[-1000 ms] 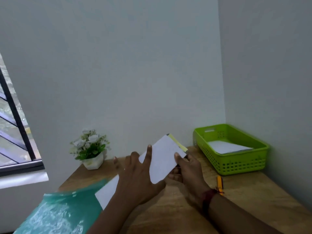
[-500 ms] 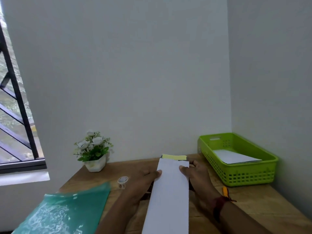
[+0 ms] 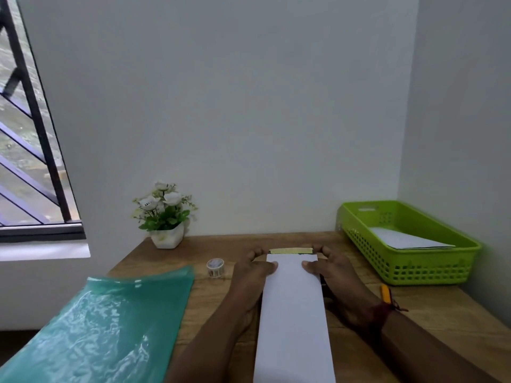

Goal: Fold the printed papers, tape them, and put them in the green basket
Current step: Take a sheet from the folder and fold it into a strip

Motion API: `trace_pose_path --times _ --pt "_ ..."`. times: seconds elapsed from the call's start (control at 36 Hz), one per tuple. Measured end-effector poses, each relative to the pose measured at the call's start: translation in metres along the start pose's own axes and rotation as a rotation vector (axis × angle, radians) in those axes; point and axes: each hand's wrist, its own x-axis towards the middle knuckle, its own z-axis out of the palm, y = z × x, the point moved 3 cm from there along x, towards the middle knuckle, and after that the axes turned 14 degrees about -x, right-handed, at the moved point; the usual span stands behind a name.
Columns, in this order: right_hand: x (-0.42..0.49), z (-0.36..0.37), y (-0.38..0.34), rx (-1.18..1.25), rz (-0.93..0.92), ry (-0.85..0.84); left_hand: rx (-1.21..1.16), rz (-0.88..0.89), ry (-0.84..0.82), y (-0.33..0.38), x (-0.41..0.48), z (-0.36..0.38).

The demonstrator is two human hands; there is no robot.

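A long folded white paper runs from the table's middle toward me, with a yellow printed strip showing at its far end. My left hand holds its left edge near the far end, thumb on top. My right hand holds the right edge the same way. The green basket stands at the back right with white folded paper lying inside. A small roll of tape stands just left of my left hand.
A teal plastic folder covers the table's left front. A white pot of flowers stands at the back by the wall. An orange pen-like tool lies right of my right wrist. A barred window is at the left.
The paper was tilted up and to the right between my hands; it has turned lengthwise toward me, with both hands moved to its far end. The tape roll has come into sight.
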Motion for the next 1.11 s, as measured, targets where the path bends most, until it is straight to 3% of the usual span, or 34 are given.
trace_pose_path --times 0.44,0.69,1.11 --pt "0.001 0.005 0.002 -0.035 -0.05 0.103 0.07 0.134 0.173 -0.005 -0.006 -0.004" --pt "-0.003 0.009 0.003 -0.16 -0.054 0.032 0.142 -0.069 0.028 -0.006 -0.013 0.006" --pt "0.005 0.001 0.004 -0.12 0.052 0.086 0.082 -0.075 0.156 -0.004 -0.008 -0.003"
